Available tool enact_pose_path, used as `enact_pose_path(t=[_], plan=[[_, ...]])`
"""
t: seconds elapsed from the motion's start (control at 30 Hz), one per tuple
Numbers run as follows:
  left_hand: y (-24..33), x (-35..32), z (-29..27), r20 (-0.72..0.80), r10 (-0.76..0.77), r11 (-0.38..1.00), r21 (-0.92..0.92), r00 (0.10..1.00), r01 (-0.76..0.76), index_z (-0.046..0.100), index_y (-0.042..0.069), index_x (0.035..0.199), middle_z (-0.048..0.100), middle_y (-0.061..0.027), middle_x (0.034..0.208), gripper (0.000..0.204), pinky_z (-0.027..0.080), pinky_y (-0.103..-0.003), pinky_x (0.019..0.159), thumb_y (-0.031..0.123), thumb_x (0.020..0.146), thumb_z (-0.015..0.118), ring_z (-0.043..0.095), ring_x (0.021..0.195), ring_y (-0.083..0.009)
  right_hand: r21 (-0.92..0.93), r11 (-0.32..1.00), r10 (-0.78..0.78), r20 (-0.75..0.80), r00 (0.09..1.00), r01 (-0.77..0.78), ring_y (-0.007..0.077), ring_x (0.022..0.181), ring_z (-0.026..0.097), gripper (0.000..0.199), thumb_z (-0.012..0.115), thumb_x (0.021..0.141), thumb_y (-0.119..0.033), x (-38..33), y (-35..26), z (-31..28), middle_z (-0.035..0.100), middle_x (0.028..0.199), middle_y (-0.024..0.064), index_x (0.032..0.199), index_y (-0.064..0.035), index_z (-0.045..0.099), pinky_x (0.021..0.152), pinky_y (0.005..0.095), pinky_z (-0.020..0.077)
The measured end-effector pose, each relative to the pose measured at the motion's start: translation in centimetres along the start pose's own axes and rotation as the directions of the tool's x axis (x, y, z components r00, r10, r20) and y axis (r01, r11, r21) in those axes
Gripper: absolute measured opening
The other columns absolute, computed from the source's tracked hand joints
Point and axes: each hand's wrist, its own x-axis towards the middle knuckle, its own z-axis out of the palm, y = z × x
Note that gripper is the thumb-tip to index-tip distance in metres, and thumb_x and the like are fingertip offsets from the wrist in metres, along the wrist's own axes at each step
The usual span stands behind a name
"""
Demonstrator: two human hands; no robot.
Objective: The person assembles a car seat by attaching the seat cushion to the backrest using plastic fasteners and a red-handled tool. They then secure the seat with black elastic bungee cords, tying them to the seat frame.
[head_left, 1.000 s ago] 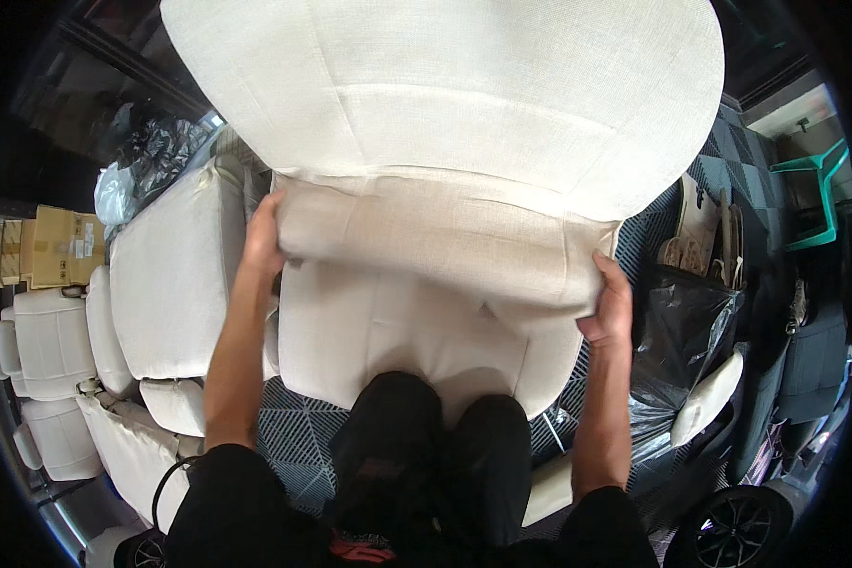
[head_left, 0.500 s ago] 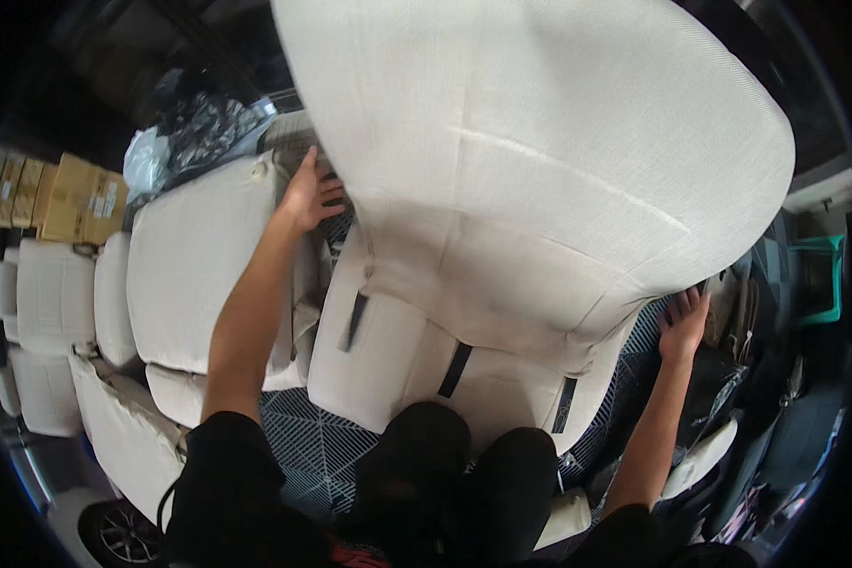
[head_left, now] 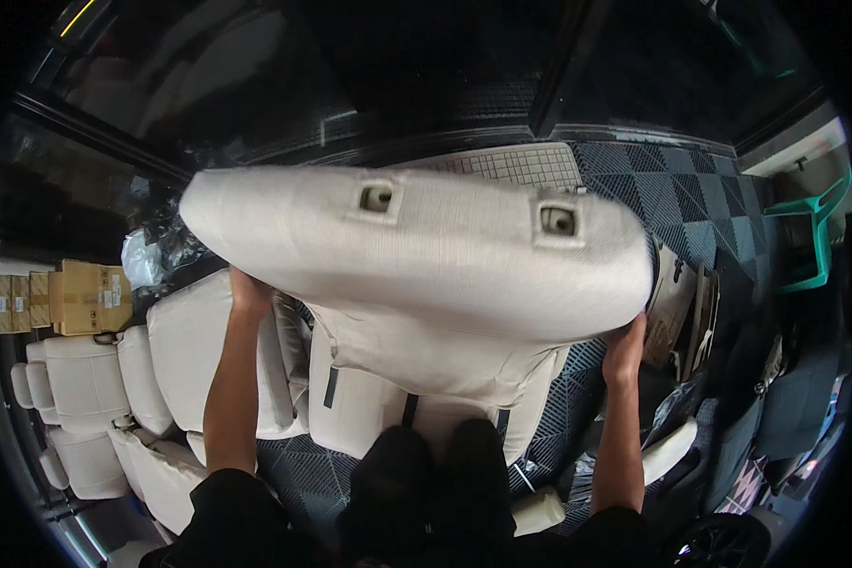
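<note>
In front of me is a car seat in a cream fabric cover, its backrest (head_left: 426,260) tipped so that the top edge faces me. Two square openings, a left hole (head_left: 378,198) and a right hole (head_left: 559,221), show in that edge. My left hand (head_left: 249,292) grips the backrest's left side, with its fingers hidden behind it. On the opposite side my right hand (head_left: 625,350) holds the right edge, fingers partly out of sight. Below, the seat cushion (head_left: 360,412) bears dark strips, and my knees are against its near side.
More cream seats (head_left: 194,350) crowd the left, with cardboard boxes (head_left: 90,298) and plastic bags (head_left: 144,257) beyond. Patterned dark floor tiles (head_left: 672,194) extend behind the seat. At the right are a green plastic chair (head_left: 817,241), cardboard pieces (head_left: 677,303) and dark bags.
The backrest's top has swung into view, showing its two openings. My hands have gone from spread beside the seat to gripping the backrest's sides. The view has shifted too.
</note>
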Motion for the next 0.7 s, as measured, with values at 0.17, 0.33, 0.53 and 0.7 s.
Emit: enact_pose_path(t=[0.17, 0.33, 0.53, 0.7], plan=[[12.9, -5.3, 4.9, 0.212, 0.605, 0.699, 0.321, 0.768, -0.639, 0.055, 0.007, 0.134, 0.057, -0.0126, 0.136, 0.045, 0.037, -0.041, 0.108, 0.031, 0.097, 0.052, 0.050, 0.130, -0.0280, -0.367, 0.456, -0.697, 0.420, 0.581, 0.811, 0.0345, 0.128, 0.048, 0.055, 0.069, 0.086, -0.030, -5.4, -17.3, 7.1, 0.053, 0.138, 0.0161, 0.132, -0.0031, 0.058, 0.105, 0.0462, 0.0397], [15.1, -13.2, 15.3, 0.911, 0.356, -0.132, 0.269, 0.208, -0.954, 0.058, 0.008, 0.132, 0.056, -0.0149, 0.136, 0.057, 0.035, -0.049, 0.110, 0.025, 0.080, 0.076, 0.050, 0.129, -0.0346, -0.531, 0.030, -0.506, 0.723, 0.471, 0.847, 0.0331, 0.119, 0.054, 0.056, 0.079, 0.076, -0.025, -10.3, -23.0, 13.6, 0.059, 0.126, 0.0136, 0.126, -0.0063, 0.062, 0.101, 0.0475, 0.0396], [10.7, -17.1, 20.5, 0.983, 0.060, -0.179, 0.181, 0.173, -0.967, 0.056, 0.003, 0.134, 0.052, -0.0147, 0.139, 0.061, 0.029, -0.053, 0.109, 0.032, 0.082, 0.071, 0.044, 0.133, -0.0300, -0.693, -0.124, -0.348, 0.701, 0.623, 0.710, 0.0323, 0.109, 0.061, 0.057, 0.080, 0.076, -0.026, -11.5, -25.7, 13.5, 0.063, 0.125, 0.0153, 0.125, -0.0047, 0.060, 0.092, 0.0440, 0.0465], [12.3, -16.9, 22.3, 0.952, -0.033, -0.252, 0.286, 0.303, -0.925, 0.056, -0.001, 0.123, 0.057, -0.0151, 0.121, 0.055, 0.036, -0.049, 0.099, 0.029, 0.079, 0.071, 0.053, 0.115, -0.0294, -0.795, 0.232, -0.007, 0.575, 0.818, 0.561, 0.0349, 0.097, 0.068, 0.064, 0.085, 0.070, -0.038, -7.8, -27.8, 15.1, 0.067, 0.111, 0.0195, 0.115, 0.0001, 0.060, 0.085, 0.0434, 0.0535]])
